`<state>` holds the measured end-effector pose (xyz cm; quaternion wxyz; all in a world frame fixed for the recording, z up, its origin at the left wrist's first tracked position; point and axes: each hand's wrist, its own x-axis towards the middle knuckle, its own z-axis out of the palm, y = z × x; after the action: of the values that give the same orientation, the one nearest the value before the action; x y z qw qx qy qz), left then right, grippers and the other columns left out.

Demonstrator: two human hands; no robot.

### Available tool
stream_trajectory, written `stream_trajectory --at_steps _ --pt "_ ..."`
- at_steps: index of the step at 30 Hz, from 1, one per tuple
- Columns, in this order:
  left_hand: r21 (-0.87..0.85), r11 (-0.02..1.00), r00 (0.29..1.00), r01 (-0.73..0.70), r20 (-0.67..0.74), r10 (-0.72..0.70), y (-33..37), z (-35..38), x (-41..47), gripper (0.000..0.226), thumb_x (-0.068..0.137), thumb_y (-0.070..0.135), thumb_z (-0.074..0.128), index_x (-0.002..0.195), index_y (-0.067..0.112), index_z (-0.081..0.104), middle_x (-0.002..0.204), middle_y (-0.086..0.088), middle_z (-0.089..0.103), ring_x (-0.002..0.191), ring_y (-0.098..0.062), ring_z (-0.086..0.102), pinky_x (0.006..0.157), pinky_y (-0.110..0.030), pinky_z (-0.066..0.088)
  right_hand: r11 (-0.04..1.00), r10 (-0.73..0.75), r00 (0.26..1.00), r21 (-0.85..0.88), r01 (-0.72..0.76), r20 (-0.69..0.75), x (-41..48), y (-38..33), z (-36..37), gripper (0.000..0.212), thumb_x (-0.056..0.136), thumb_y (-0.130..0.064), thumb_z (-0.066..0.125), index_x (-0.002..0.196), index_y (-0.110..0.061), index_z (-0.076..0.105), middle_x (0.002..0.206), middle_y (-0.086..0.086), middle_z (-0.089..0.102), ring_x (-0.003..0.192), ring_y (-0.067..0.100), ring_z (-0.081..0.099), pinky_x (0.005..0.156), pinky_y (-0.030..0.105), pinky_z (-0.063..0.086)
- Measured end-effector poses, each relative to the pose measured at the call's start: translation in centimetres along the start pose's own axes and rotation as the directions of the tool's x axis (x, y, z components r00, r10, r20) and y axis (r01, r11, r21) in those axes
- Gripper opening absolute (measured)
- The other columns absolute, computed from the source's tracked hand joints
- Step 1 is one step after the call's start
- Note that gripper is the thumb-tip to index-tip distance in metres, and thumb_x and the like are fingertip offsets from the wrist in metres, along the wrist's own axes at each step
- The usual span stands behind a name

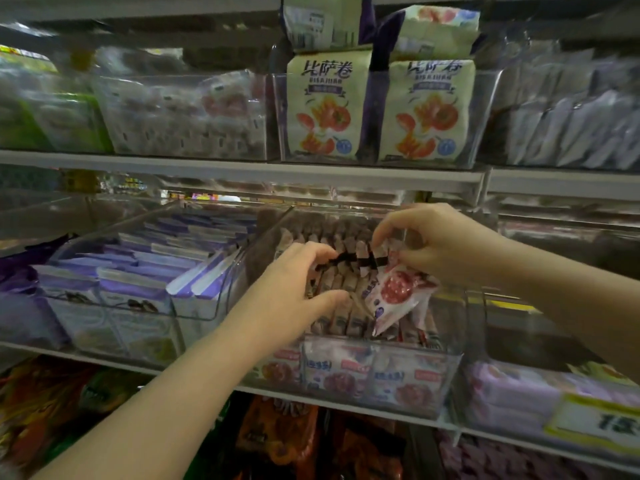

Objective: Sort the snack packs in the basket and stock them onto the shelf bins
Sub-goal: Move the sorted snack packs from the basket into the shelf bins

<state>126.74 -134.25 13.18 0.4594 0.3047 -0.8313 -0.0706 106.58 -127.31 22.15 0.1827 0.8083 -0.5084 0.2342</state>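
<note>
left hand (pixel 298 285): grip unclear | right hand (pixel 446 244): pinches pack (pixel 394 296), print blurred

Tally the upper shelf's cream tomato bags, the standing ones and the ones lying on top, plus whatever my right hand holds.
Standing cream tomato bags: 2
Bags lying on top: 2
White-red pack in right hand: 1
Total: 5

One head-worn camera faces forward and slightly down, close to the shelf bins (pixel 446 382). The fingers (pixel 322 252) sit near frame centre, shelves (pixel 242 168) above and below.
</note>
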Motion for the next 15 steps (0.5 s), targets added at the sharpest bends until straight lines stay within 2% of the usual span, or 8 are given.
stream_trajectory --at_steps 2,4,6,8,10,12,15 --pt "0.045 0.999 1.000 0.004 0.024 -0.005 -0.6 0.0 -0.2 0.043 0.085 0.048 0.064 0.124 0.043 0.048 0.115 0.029 0.045 0.106 0.009 0.045 0.088 -0.014 0.040 0.991 0.047 0.999 -0.127 -0.048 -0.014 0.4 0.3 0.1 0.029 0.083 -0.002 0.060 0.091 -0.027 0.073 0.086 -0.015 0.064 0.072 -0.008 0.057 0.074 0.010 0.049" --pt "0.044 0.999 0.996 0.006 0.092 -0.010 -0.5 0.3 -0.6 0.042 0.084 0.053 0.061 0.124 0.045 0.050 0.115 0.030 0.049 0.106 0.009 0.048 0.091 -0.021 0.046 0.976 0.083 0.992 -0.211 -0.062 0.091 0.7 0.5 0.8 0.030 0.083 -0.002 0.059 0.092 -0.026 0.074 0.091 -0.012 0.067 0.080 -0.001 0.059 0.081 0.019 0.052" --pt "0.023 1.000 0.986 -0.001 0.169 -0.003 0.4 1.0 -0.7 0.051 0.080 0.065 0.055 0.127 0.047 0.049 0.121 0.027 0.052 0.105 0.009 0.050 0.089 -0.022 0.048 0.972 0.077 0.987 -0.232 -0.043 0.144 0.9 0.4 1.8 0.032 0.083 -0.002 0.056 0.095 -0.027 0.074 0.095 -0.010 0.068 0.085 0.004 0.061 0.082 0.021 0.051" --pt "0.029 1.000 0.972 0.011 0.234 -0.017 1.5 1.9 -0.3 0.064 0.076 0.072 0.052 0.133 0.047 0.042 0.131 0.023 0.052 0.108 0.004 0.052 0.089 -0.027 0.051 0.977 0.082 0.987 -0.208 -0.052 0.140 1.0 0.4 2.2 0.033 0.085 -0.004 0.054 0.099 -0.028 0.072 0.096 -0.012 0.065 0.088 0.005 0.060 0.079 0.015 0.049" --pt "0.075 0.997 0.955 0.026 0.294 -0.047 2.4 2.6 0.3 0.068 0.079 0.068 0.055 0.139 0.043 0.036 0.137 0.015 0.051 0.113 -0.004 0.054 0.090 -0.033 0.052 0.976 0.111 0.980 -0.204 -0.076 0.166 1.0 0.7 1.9 0.032 0.088 -0.009 0.053 0.107 -0.030 0.069 0.101 -0.015 0.061 0.088 0.001 0.055 0.070 0.003 0.041" --pt "0.100 0.995 0.944 0.023 0.326 -0.054 2.9 3.2 0.9 0.064 0.083 0.059 0.058 0.140 0.037 0.037 0.134 0.009 0.054 0.111 -0.010 0.057 0.087 -0.035 0.054 0.973 0.166 0.953 -0.201 -0.115 0.254 1.0 1.0 1.5 0.032 0.092 -0.024 0.054 0.122 -0.030 0.061 0.105 -0.017 0.057 0.089 0.001 0.053 0.069 0.005 0.041" --pt "0.017 0.999 0.940 0.041 0.339 -0.044 3.3 3.7 1.5 0.048 0.084 0.050 0.064 0.126 0.033 0.051 0.116 0.011 0.062 0.095 -0.006 0.060 0.081 -0.033 0.056 0.962 0.259 0.851 -0.206 -0.182 0.456 0.7 1.0 0.8 0.048 0.085 -0.053 0.059 0.128 -0.032 0.051 0.110 -0.017 0.060 0.094 0.004 0.059 0.083 0.021 0.050"
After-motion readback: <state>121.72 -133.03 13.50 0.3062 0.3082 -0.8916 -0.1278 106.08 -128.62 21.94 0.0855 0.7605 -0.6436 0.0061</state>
